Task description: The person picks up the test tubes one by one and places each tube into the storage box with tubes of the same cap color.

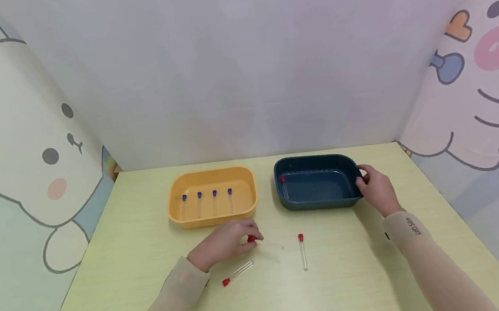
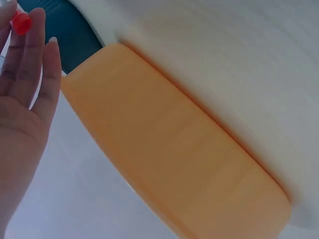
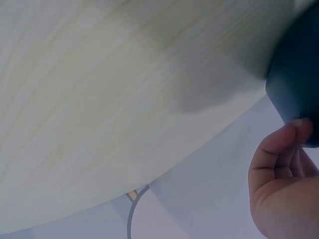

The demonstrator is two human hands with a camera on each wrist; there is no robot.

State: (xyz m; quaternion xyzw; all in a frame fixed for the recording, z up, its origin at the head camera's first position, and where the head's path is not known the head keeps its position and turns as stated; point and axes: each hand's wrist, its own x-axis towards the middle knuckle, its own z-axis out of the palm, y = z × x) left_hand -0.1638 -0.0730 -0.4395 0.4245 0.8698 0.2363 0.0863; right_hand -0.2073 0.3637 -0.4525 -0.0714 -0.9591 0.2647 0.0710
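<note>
My left hand (image 1: 231,240) pinches a clear test tube by its red cap (image 1: 252,238), just in front of the yellow tray. The same red cap (image 2: 21,23) shows between thumb and fingers in the left wrist view; the tube's body is blurred. My right hand (image 1: 377,189) grips the right rim of the dark blue tray (image 1: 322,203), thumb on the near side. Inside that tray, a red-capped tube (image 1: 282,180) stands at the left. Two more red-capped tubes lie on the table: one slanted (image 1: 239,272) near my left wrist, one lengthwise (image 1: 303,253) below the blue tray.
The yellow tray (image 1: 213,221) holds several blue-capped tubes (image 1: 215,200) in a row. Both trays stand side by side with a narrow gap, on a pale wooden table (image 1: 338,289). A plain curtain (image 1: 240,74) hangs behind, with cartoon-printed panels at both sides.
</note>
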